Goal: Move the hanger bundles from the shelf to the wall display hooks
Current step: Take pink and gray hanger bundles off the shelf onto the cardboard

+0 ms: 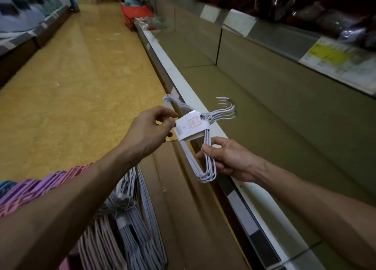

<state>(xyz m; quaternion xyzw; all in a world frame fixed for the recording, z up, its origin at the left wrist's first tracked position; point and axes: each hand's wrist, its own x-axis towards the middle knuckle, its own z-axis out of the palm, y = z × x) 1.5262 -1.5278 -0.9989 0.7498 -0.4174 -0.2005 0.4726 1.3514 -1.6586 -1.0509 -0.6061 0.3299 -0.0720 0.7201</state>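
Observation:
A bundle of pale lilac wire hangers (205,165) with a white paper label (192,128) hangs in the air above the shelf's front edge. My right hand (230,159) grips the bundle's lower bend. My left hand (150,127) pinches the label's left edge, and the hanger hooks (227,108) point away to the right. More hanger bundles, grey-lilac (130,229) and pink-purple (40,184), lie in a pile at the bottom left under my left forearm.
A long olive-green shelf (254,106) with a white front rail (183,86) runs along the right. Price tags (335,60) line the upper shelf edge under bagged goods. Flat cardboard (183,198) lies beside the pile. A red basket (136,13) stands far down the tiled aisle.

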